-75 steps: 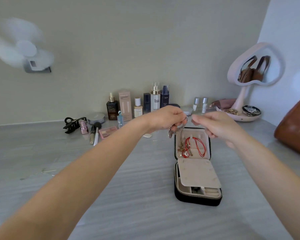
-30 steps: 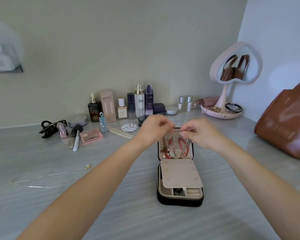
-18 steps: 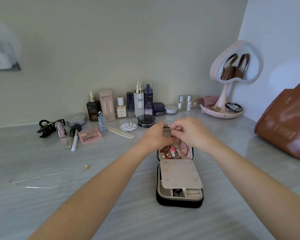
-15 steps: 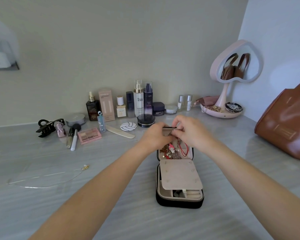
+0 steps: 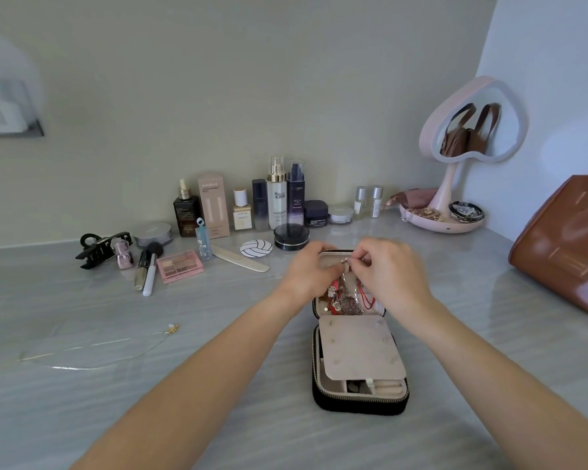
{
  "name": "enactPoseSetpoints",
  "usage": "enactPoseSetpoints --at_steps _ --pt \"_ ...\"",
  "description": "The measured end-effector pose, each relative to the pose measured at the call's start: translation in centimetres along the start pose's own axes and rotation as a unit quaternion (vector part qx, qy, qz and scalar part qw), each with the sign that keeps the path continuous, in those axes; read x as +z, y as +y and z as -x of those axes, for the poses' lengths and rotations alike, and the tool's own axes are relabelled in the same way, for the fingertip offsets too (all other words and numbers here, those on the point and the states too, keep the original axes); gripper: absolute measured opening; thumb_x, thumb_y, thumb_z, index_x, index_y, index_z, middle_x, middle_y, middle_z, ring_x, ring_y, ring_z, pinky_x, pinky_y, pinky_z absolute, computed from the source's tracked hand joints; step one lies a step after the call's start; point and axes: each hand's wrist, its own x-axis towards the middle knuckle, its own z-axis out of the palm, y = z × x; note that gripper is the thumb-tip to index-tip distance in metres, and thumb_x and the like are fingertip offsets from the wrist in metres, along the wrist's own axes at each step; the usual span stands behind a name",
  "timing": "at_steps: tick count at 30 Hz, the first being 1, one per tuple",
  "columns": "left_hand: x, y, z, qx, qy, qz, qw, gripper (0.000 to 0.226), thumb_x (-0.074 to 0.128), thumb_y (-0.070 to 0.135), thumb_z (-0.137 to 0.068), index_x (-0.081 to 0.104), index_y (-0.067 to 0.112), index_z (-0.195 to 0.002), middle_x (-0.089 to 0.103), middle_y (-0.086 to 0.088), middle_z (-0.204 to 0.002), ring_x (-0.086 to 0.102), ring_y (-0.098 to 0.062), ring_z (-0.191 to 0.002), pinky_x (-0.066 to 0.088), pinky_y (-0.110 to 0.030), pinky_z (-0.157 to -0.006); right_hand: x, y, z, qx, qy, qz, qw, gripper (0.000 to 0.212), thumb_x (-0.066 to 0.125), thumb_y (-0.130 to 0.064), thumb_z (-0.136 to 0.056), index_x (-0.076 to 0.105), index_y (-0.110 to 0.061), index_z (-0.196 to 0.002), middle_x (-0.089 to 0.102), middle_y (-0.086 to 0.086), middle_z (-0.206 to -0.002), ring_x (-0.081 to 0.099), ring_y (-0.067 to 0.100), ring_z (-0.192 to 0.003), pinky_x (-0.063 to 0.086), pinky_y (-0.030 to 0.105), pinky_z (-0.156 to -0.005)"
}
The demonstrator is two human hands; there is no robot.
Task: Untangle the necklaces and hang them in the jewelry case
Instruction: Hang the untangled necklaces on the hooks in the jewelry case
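A black jewelry case (image 5: 358,403) lies open on the grey table, its beige flap (image 5: 360,347) folded toward me. My left hand (image 5: 311,271) and my right hand (image 5: 392,273) meet at the top of the raised lid. Both pinch the upper end of a silver chain necklace (image 5: 348,298) that hangs down inside the lid. A red cord necklace (image 5: 367,298) and small charms hang beside it. A thin gold necklace (image 5: 92,351) lies spread on the table at the left.
Cosmetic bottles (image 5: 277,195) line the back wall, with a black jar (image 5: 291,236), a nail file (image 5: 240,262), a pink palette (image 5: 180,266), brushes and a black hair claw (image 5: 99,247) in front. A pink heart mirror (image 5: 469,130) and a brown bag (image 5: 564,249) stand at the right.
My hands have come down from above the case to the top of its lid, carrying the silver chain with them. The chain now hangs inside the lid.
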Motion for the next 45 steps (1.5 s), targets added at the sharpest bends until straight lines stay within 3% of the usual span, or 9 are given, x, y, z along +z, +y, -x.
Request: enactPoseSetpoints --at_steps 3,10,14,18,22,29,33,38,45 --pt "0.1 -0.3 0.2 -0.012 0.007 0.034 0.999 0.037 0.063 0.017 -0.083 0.051 0.013 -0.118 0.056 -0.002 -0.099 0.056 -0.011 -0.073 0.046 -0.024 -0.06 0.1 0.3 0.6 -0.007 0.0 -0.009 1.0 0.008 0.066 -0.019 -0.078 0.067 -0.014 -0.071 0.064 0.007 -0.075 0.061 0.032 -0.071 0.046 0.035 -0.057" --pt "0.0 -1.2 0.8 0.007 0.001 0.017 1.0 0.061 0.074 0.016 -0.073 0.043 0.014 -0.125 0.054 0.0 -0.104 0.053 -0.014 -0.095 0.047 -0.024 -0.079 -0.6 0.4 2.2 -0.025 -0.05 -0.008 0.998 0.009 0.064 -0.024 -0.078 0.07 -0.018 -0.077 0.059 0.002 -0.084 0.061 0.027 -0.073 0.047 0.033 -0.06" --pt "-0.2 -1.3 1.2 -0.004 -0.02 0.027 0.999 0.073 0.076 0.018 -0.072 0.036 0.013 -0.132 0.056 -0.003 -0.115 0.054 -0.017 -0.108 0.045 -0.031 -0.095 -1.0 1.3 1.9 0.037 0.013 -0.055 0.998 0.011 0.062 -0.029 -0.08 0.064 -0.022 -0.088 0.052 -0.001 -0.091 0.054 0.021 -0.069 0.046 0.032 -0.064" --pt "-0.8 -1.1 1.7 0.007 -0.019 0.038 0.999 0.038 0.055 0.014 -0.089 0.045 0.011 -0.126 0.056 -0.001 -0.109 0.053 -0.014 -0.102 0.042 -0.024 -0.087 -0.7 2.5 1.5 0.097 -0.001 -0.101 0.99 0.032 0.06 -0.031 -0.082 0.054 -0.017 -0.11 0.047 0.002 -0.102 0.047 0.015 -0.075 0.04 0.029 -0.073" --pt "-0.7 -1.3 1.8 0.005 -0.016 -0.012 1.0 0.055 0.064 0.009 -0.081 0.041 0.011 -0.13 0.056 -0.005 -0.119 0.054 -0.018 -0.11 0.044 -0.029 -0.095 -0.1 3.0 1.8 0.126 -0.018 -0.144 0.981 0.038 0.061 -0.031 -0.083 0.051 -0.015 -0.116 0.051 0.008 -0.107 0.05 0.019 -0.072 0.04 0.029 -0.075" --pt "-1.2 -1.4 2.3 -0.013 -0.085 0.054 0.995 0.074 0.071 0.0 -0.073 0.031 0.011 -0.133 0.055 -0.001 -0.109 0.057 -0.012 -0.097 0.05 -0.021 -0.08 -0.1 3.0 1.7 0.127 -0.025 -0.152 0.98 0.037 0.059 -0.031 -0.084 0.051 -0.016 -0.117 0.053 0.006 -0.11 0.048 0.009 -0.061 0.038 0.029 -0.073" --pt "-2.2 -1.6 2.3 -0.046 -0.085 0.027 0.995 0.089 0.074 0.013 -0.074 0.018 0.02 -0.143 0.048 -0.004 -0.127 0.056 -0.025 -0.112 0.048 -0.034 -0.092 -0.4 2.7 1.5 0.117 -0.022 -0.15 0.981 0.035 0.058 -0.03 -0.084 0.052 -0.016 -0.115 0.053 0.004 -0.11 0.048 0.008 -0.06 0.036 0.027 -0.072" --pt "-3.3 -1.6 2.6 -0.059 -0.089 0.017 0.994 0.085 0.072 0.017 -0.077 0.018 0.022 -0.143 0.048 0.005 -0.112 0.059 -0.016 -0.079 0.05 -0.022 -0.066 -0.7 2.2 1.5 0.091 -0.023 -0.144 0.985 0.032 0.058 -0.029 -0.085 0.053 -0.018 -0.114 0.051 0.002 -0.106 0.048 0.009 -0.06 0.038 0.028 -0.072" --pt "-3.9 -1.9 3.0 -0.072 -0.096 0.025 0.992 0.08 0.072 0.018 -0.077 0.025 0.02 -0.141 0.052 -0.005 -0.125 0.059 -0.02 -0.092 0.052 -0.026 -0.072 -1.0 0.7 1.9 0.032 -0.058 -0.092 0.994 0.026 0.059 -0.032 -0.084 0.056 -0.023 -0.108 0.051 -0.002 -0.103 0.05 0.015 -0.069 0.048 0.035 -0.074"
